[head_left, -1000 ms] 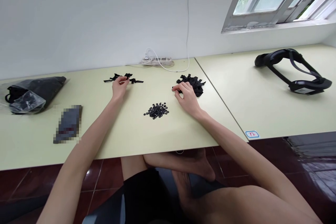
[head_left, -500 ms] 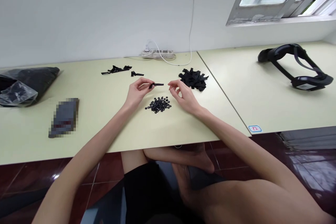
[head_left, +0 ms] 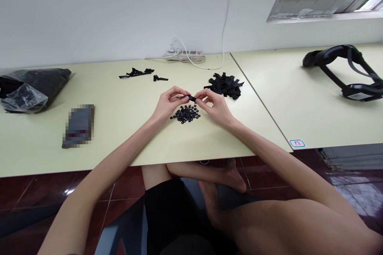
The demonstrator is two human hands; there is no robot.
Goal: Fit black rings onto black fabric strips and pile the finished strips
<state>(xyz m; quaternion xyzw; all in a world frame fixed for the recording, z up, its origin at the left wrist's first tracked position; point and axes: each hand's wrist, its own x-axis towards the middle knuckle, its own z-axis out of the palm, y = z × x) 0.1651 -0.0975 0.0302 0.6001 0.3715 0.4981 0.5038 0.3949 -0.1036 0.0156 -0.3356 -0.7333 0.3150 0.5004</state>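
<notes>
A short black fabric strip (head_left: 192, 98) is stretched between my two hands, just above the table. My left hand (head_left: 169, 104) pinches its left end, and my right hand (head_left: 214, 105) pinches its right end. A small round dark piece seems to sit on the strip near the left fingertips, too small to make out fully. Right below my hands lies a pile of small black ring-shaped pieces (head_left: 187, 114). Behind my right hand is a heap of black fabric strips (head_left: 226, 84). Farther back on the left lie more black strips (head_left: 136, 73) and a small separate one (head_left: 160, 78).
A clear plastic bag (head_left: 36, 89) with black contents lies at the left, near a blurred-out dark item (head_left: 78, 126). A power strip (head_left: 185, 55) with a white cable rests against the wall. On the right table is a black headset (head_left: 344, 71).
My right hand has closed in and taken the strip's free end, which my left hand alone held before. The whole view has shifted slightly.
</notes>
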